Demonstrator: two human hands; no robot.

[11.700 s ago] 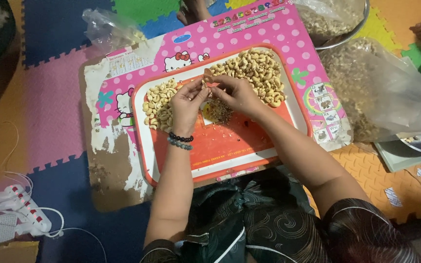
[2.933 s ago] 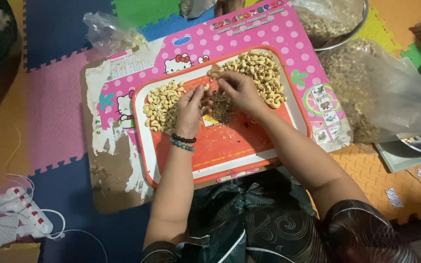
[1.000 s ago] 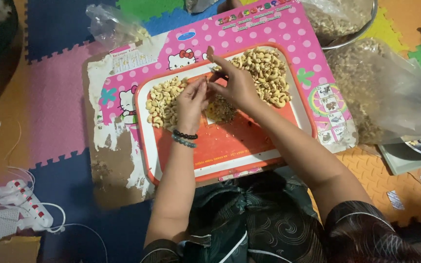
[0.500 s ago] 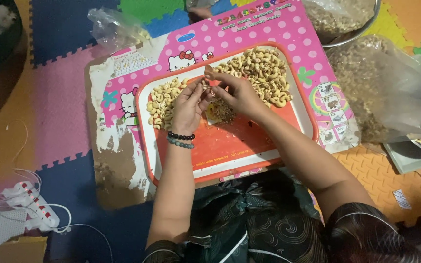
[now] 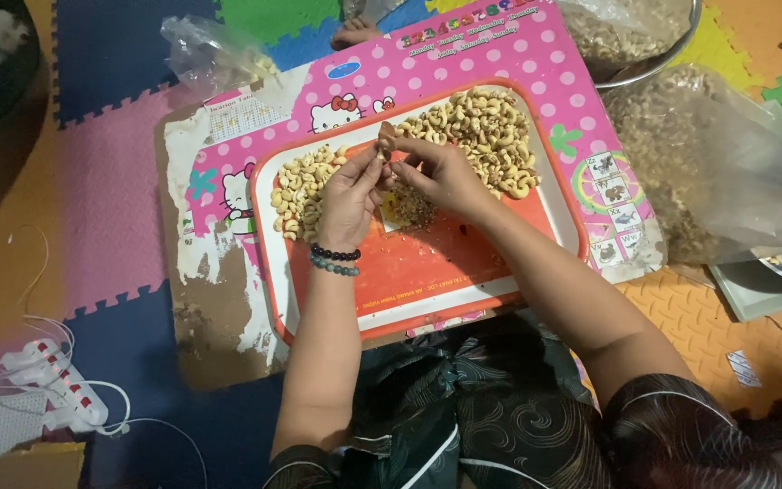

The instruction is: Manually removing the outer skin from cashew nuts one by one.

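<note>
Both my hands meet over an orange tray [image 5: 427, 272] that rests on a pink dotted board [image 5: 554, 72]. My left hand [image 5: 348, 195], with bead bracelets at the wrist, and my right hand [image 5: 441, 172] pinch one cashew nut [image 5: 386, 145] between their fingertips. A pile of pale peeled cashews [image 5: 299, 188] lies left of my hands. A bigger pile of browner cashews [image 5: 486, 136] lies to the right. A small heap of brown skins [image 5: 409, 206] sits on the tray under my right hand.
A large clear bag of nuts [image 5: 699, 163] lies right of the board, a metal bowl [image 5: 635, 36] behind it. Another clear bag [image 5: 214, 54] sits at the back left. A white power strip with cables [image 5: 52, 385] lies on the foam mat at left.
My hands stay together over the tray, working nut after nut; the pale pile at left has grown a little. The view has shifted slightly.
</note>
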